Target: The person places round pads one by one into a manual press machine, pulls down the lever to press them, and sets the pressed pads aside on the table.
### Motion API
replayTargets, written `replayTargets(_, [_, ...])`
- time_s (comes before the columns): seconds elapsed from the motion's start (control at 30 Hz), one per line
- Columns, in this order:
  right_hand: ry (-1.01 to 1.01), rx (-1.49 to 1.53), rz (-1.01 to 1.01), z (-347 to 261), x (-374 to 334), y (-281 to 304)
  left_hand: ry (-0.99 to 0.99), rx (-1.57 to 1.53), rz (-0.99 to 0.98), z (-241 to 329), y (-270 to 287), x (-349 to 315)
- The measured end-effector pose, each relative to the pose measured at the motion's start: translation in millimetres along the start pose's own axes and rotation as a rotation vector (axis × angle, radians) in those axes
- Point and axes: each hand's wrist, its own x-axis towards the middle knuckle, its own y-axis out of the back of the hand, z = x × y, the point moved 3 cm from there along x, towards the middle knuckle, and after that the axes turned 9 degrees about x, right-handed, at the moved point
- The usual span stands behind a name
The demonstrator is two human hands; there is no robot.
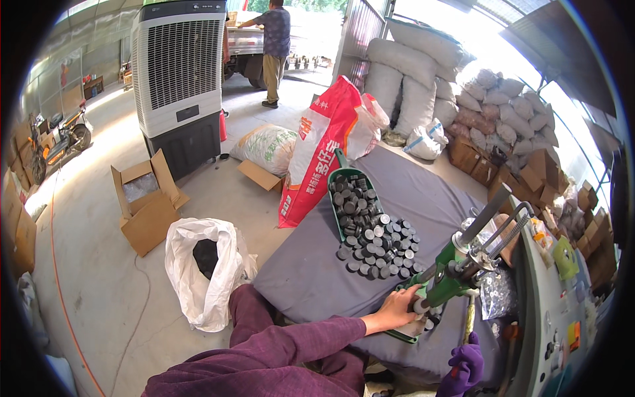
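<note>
My bare left hand (397, 309) reaches under the head of a green hand press (446, 281), its fingers closed beside a pale round piece (421, 306). What the fingertips pinch is partly hidden. Below that hand lies a green tray (405, 337) with a few caps. My right hand (465, 365), in a purple glove, is curled at the lower end of the press's yellowish lever handle (469, 317). Ahead, black and grey round caps (383, 248) are heaped on the grey cloth (304, 278), spilling from a green scoop (336, 198) filled with more.
A white sack (192, 284) with black contents stands left of my knee. Beyond are an opened carton (151, 221), an air cooler (178, 86) and a red-and-white bag (321, 152). Filled sacks (417, 86) pile up behind. A person (274, 46) stands by a truck.
</note>
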Motion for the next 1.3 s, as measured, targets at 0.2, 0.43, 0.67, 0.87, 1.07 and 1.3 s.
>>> replayTargets(0.2, [-0.044,0.021,-0.014,1.0,-4.8,3.6,0.060,-0.014,0.001,3.1,0.0,-2.7])
replayTargets(0.43, [-0.142,0.017,0.043,-9.7,-2.0,2.9,0.039,-0.060,0.036,2.4,-1.2,-11.1])
replayTargets(0.67, [0.053,-0.026,0.004,19.3,-30.6,8.0,0.008,-0.090,0.038,10.7,1.6,-13.0])
replayTargets(0.87, [0.022,0.003,0.072,19.9,-26.0,-0.1,0.045,-0.083,0.128,4.8,28.5,-24.4])
replayTargets(1.07, [-0.008,-0.003,0.143,11.4,-25.3,-5.0,0.033,-0.629,0.081,57.0,106.3,-24.4])
replayTargets(1.3, [-0.033,0.013,0.158,13.8,-30.9,-2.3,-0.725,-1.009,-0.311,200.6,205.0,-19.0])
